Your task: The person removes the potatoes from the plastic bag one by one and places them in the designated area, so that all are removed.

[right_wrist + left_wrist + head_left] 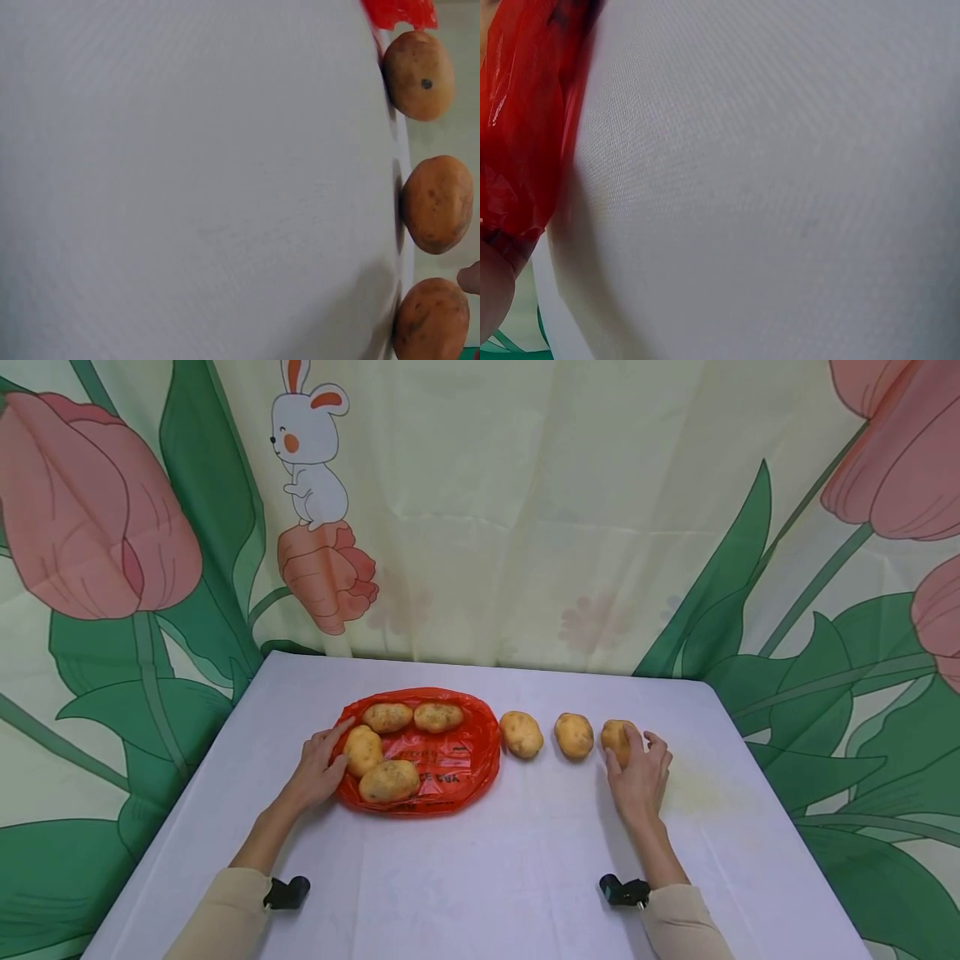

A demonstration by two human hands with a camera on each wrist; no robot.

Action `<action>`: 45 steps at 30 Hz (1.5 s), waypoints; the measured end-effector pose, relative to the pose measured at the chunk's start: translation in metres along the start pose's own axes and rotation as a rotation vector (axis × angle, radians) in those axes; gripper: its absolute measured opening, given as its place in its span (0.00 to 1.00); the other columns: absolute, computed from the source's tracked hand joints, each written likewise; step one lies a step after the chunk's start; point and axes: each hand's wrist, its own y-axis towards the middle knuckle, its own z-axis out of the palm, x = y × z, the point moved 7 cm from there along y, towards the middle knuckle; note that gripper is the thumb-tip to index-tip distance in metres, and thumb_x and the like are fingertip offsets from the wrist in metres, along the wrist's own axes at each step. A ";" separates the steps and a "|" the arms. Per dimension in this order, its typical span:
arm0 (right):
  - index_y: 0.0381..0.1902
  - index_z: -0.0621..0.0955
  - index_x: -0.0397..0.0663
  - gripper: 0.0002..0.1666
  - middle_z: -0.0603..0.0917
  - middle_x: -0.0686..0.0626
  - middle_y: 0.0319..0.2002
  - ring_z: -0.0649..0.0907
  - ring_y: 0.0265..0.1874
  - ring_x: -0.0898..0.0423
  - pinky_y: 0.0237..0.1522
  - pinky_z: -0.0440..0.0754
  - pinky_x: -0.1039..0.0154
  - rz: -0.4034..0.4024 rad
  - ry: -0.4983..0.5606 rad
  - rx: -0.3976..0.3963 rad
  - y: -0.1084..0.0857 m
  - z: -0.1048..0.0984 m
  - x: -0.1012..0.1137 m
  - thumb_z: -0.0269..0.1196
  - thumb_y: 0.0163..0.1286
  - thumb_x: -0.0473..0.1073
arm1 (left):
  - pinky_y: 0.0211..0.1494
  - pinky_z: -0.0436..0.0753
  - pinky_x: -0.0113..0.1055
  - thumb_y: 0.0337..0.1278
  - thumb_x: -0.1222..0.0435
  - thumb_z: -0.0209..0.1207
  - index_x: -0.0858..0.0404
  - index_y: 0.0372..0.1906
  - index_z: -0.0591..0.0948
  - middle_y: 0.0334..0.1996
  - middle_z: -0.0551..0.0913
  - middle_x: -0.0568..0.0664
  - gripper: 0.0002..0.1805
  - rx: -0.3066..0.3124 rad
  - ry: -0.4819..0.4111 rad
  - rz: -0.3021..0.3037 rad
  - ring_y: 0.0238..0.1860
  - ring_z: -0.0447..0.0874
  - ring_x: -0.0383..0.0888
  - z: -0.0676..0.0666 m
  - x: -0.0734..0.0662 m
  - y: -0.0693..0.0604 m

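Note:
On the white-covered table lies a red plastic bag, spread in a rounded, shallow shape with a raised rim and dark lettering. Several potatoes sit inside its left half. My left hand rests against the bag's left rim, its fingers fairly straight. The left wrist view catches only the bag's side and part of a finger. To the right, my right hand holds the rightmost potato between thumb and fingers. That potato shows at the lower right of the right wrist view.
Two loose potatoes, one beside the bag and one in the middle, form a row with the held one. A printed curtain hangs behind the table's back edge. Both wrists wear small black cameras.

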 end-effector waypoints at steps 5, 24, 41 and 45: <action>0.63 0.78 0.39 0.29 0.69 0.28 0.63 0.66 0.63 0.30 0.63 0.64 0.37 -0.063 0.065 -0.049 -0.005 -0.003 0.019 0.70 0.64 0.38 | 0.67 0.65 0.71 0.70 0.67 0.44 0.57 0.81 0.57 0.71 0.58 0.73 0.35 0.002 0.004 0.003 0.69 0.55 0.68 0.000 0.000 -0.001; 0.63 0.80 0.42 0.31 0.77 0.36 0.58 0.73 0.61 0.39 0.61 0.72 0.40 -0.393 0.338 0.016 -0.050 0.017 0.154 0.73 0.62 0.39 | 0.67 0.65 0.71 0.70 0.66 0.44 0.57 0.81 0.57 0.71 0.58 0.72 0.35 0.005 0.009 -0.003 0.68 0.56 0.67 0.001 -0.003 -0.001; 0.65 0.79 0.48 0.30 0.76 0.45 0.60 0.75 0.62 0.49 0.60 0.79 0.49 -0.531 0.442 0.307 -0.100 0.075 0.229 0.71 0.66 0.45 | 0.67 0.64 0.71 0.70 0.69 0.43 0.58 0.81 0.57 0.70 0.59 0.73 0.35 -0.002 -0.003 0.006 0.68 0.56 0.67 0.002 -0.002 -0.002; 0.66 0.78 0.48 0.31 0.75 0.45 0.61 0.73 0.62 0.50 0.58 0.81 0.53 -0.563 0.423 0.401 -0.110 0.088 0.241 0.71 0.67 0.45 | 0.66 0.64 0.71 0.69 0.69 0.43 0.58 0.81 0.57 0.70 0.59 0.73 0.35 -0.002 -0.007 0.021 0.68 0.56 0.68 0.002 -0.004 -0.001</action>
